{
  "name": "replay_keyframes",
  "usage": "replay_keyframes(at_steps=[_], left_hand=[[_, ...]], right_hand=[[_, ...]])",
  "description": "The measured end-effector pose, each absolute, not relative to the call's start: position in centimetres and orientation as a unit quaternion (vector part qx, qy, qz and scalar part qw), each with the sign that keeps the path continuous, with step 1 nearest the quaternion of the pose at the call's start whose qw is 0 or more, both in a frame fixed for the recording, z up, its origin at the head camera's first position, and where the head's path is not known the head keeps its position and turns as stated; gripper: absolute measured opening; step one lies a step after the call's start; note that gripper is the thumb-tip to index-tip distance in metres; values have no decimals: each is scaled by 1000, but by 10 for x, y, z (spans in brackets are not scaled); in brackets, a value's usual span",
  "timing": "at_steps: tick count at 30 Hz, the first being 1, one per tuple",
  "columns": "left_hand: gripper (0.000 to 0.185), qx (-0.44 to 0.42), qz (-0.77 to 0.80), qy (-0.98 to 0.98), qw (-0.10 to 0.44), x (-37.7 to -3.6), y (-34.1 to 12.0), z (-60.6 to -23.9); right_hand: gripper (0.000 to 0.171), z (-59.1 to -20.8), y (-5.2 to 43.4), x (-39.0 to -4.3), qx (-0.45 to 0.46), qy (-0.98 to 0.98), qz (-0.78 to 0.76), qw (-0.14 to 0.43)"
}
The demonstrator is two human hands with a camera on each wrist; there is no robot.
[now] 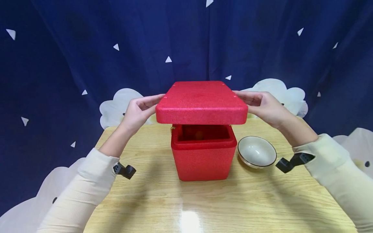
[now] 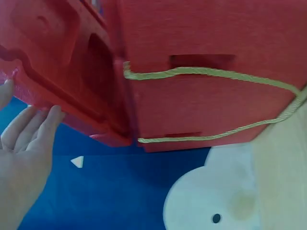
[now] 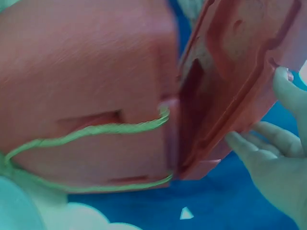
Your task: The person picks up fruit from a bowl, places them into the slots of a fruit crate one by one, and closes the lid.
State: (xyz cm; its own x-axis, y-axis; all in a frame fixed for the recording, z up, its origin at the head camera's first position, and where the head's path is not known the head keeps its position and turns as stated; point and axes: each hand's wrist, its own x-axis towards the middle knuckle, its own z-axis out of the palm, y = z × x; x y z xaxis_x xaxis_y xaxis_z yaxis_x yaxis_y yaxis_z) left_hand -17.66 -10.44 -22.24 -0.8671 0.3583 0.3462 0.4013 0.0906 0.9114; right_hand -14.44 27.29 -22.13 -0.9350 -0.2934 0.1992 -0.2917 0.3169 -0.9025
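A red foam lid (image 1: 202,98) is lifted at its near edge, its front hanging above a red foam box (image 1: 204,163). My left hand (image 1: 141,110) holds the lid's left edge and my right hand (image 1: 263,106) its right edge. In the wrist views the lid's recessed underside (image 2: 62,57) slants away from the box, and the two lie close together at one end. Yellow rope handles (image 2: 211,72) (image 3: 91,132) hang on the box's sides. Through the gap the box's dark inside shows a faint round orange shape (image 1: 199,134), too dim to name.
A cream bowl (image 1: 256,151) with a dark rim stands just right of the box on the wooden table (image 1: 145,200). White cloud shapes (image 1: 122,106) line the table's back and sides. A dark blue curtain (image 1: 189,38) with white triangles hangs behind.
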Motion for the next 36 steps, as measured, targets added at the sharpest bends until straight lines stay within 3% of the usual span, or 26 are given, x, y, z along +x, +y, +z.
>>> replay_keyframes(at_steps=[19,31,36], left_hand=[[44,-221,-641,-735,22,-175,-96,-277],[44,-226,-618,-752,28,-171,-96,-278],[39,-234,-539,-807,47,-173,-99,-261]], right_hand=[[63,-268,278,-164,-256,752,-607,21],[62,-270,280,-164,-235,797,-557,17],[56,-255,280,-164,-218,830,-513,-15]])
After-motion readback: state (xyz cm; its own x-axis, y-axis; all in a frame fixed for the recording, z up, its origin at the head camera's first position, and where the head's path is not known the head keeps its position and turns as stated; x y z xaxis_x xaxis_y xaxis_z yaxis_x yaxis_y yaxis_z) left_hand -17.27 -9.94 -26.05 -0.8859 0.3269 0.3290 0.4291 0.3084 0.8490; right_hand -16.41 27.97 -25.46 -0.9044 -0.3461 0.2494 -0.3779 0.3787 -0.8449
